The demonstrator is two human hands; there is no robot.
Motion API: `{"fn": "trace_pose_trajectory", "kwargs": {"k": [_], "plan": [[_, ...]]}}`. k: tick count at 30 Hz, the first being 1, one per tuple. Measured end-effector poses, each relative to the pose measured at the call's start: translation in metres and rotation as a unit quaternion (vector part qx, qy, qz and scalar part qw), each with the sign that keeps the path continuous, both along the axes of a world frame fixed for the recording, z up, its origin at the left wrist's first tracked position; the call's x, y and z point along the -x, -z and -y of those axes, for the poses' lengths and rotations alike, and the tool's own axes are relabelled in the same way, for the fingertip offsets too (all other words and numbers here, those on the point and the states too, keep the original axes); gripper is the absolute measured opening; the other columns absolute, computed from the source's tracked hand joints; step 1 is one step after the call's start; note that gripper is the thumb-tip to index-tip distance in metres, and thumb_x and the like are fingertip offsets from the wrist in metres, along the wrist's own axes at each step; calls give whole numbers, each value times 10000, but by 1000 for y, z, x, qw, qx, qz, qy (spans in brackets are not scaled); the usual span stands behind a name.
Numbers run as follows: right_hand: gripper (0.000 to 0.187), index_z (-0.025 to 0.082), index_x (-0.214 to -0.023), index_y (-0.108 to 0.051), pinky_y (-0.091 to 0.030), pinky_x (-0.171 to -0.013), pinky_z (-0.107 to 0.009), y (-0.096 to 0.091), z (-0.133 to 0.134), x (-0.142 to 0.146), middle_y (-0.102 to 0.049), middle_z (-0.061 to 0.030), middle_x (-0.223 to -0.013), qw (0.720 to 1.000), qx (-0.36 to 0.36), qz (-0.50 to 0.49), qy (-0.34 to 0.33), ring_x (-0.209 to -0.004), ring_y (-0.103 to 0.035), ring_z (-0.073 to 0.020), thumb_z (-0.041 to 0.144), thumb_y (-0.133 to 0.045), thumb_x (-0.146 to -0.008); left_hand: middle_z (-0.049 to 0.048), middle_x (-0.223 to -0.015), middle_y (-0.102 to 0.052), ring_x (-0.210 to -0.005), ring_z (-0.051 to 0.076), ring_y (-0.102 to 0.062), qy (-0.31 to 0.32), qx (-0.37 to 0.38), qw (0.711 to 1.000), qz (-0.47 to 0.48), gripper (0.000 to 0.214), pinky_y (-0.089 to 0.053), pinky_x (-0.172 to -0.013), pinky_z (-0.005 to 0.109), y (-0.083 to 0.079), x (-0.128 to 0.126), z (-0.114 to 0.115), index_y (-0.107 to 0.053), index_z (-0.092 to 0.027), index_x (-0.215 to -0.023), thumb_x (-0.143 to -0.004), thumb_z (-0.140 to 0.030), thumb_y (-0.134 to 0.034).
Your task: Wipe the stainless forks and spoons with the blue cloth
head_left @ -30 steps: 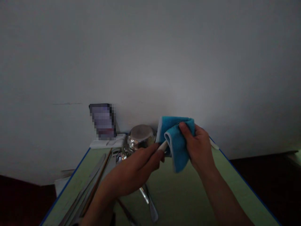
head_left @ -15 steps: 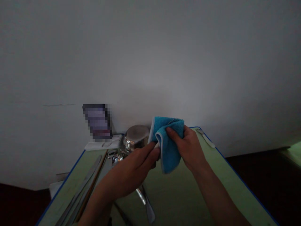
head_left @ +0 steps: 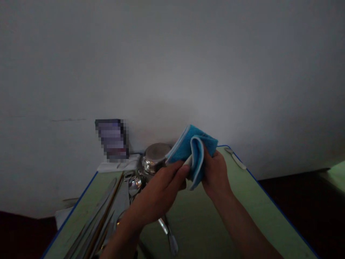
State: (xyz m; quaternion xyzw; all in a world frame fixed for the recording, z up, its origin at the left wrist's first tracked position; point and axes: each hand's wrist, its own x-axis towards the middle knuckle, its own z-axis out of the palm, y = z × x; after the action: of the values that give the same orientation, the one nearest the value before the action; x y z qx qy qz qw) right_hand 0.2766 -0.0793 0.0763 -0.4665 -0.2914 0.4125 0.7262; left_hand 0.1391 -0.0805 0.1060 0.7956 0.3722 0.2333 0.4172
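My left hand (head_left: 161,187) is closed in a pinch on a thin white utensil handle (head_left: 188,162), whose other end is buried in a folded blue cloth (head_left: 195,153). My right hand (head_left: 215,171) is wrapped round that cloth from the right, fingers closed on it. Both hands hover above a green table (head_left: 256,216), just in front of an upturned steel bowl (head_left: 155,158).
Long metal utensils and a wooden stick (head_left: 101,216) lie along the table's left side, with spoons (head_left: 168,232) near the middle. A white utensil (head_left: 236,158) rests at the far right edge. A pixelated box (head_left: 111,138) stands against the wall.
The cloth has been turned and lifted a little, its folded edge now facing me. My right hand rolled round it and both hands drew closer together.
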Motion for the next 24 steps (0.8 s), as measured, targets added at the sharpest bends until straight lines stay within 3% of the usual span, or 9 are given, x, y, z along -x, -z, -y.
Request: {"fn": "trace_pose_trajectory", "kwargs": {"k": [6, 11, 13, 18, 22, 24], "plan": [[262, 175, -670, -573, -405, -492, -204, 0, -1, -1, -497, 74, -493, 999, -9, -17, -38, -456, -452, -72, 429, -638, -685, 5, -796, -585, -724, 137, -529, 5, -25, 999, -25, 306, -410, -698, 278, 5, -6, 1, -509, -192, -821, -907, -401, -303], [262, 175, -688, -591, -385, -463, -183, -10, 4, -21, -528, 59, -545, 995, -50, 81, 41, -480, -461, -66, 434, -604, -725, -38, -647, -457, -598, 90, -453, 82, 113, 990, 18, 306, -396, -589, 206, 2, 13, -4, -501, -187, -767, -899, -408, -337], [268, 171, -693, -601, -394, -458, -190, -13, 6, -28, -549, 50, -550, 993, -44, 103, 39, -472, -476, -70, 438, -610, -721, -36, -640, -451, -581, 82, -427, 84, 152, 984, 27, 310, -373, -545, 188, 0, 21, -7, -527, -180, -761, -887, -415, -369], [273, 185, -673, -583, -422, -455, -196, -13, 4, -28, -557, 62, -521, 999, -50, -4, 6, -445, -499, -72, 452, -604, -724, -20, -686, -466, -630, 98, -428, 43, 141, 988, 51, 285, -390, -581, 202, 1, 21, -7, -552, -184, -816, -883, -405, -385], [330, 222, -891, -626, -512, -623, -274, -16, -1, -37, -668, 3, -857, 992, -60, -104, 32, -710, -624, -141, 498, -599, -711, -30, -651, -442, -590, 85, -396, 25, 143, 986, 79, 287, -368, -545, 186, 3, 21, -9, -531, -176, -771, -880, -407, -400], [388, 250, -983, -618, -516, -715, -326, -20, -1, -46, -647, -10, -1019, 990, -53, -127, 8, -865, -619, -182, 533, -569, -722, -39, -609, -417, -531, 71, -354, 15, 164, 982, 94, 293, -333, -490, 172, 1, 26, -12, -522, -170, -748, -873, -412, -414]]}}
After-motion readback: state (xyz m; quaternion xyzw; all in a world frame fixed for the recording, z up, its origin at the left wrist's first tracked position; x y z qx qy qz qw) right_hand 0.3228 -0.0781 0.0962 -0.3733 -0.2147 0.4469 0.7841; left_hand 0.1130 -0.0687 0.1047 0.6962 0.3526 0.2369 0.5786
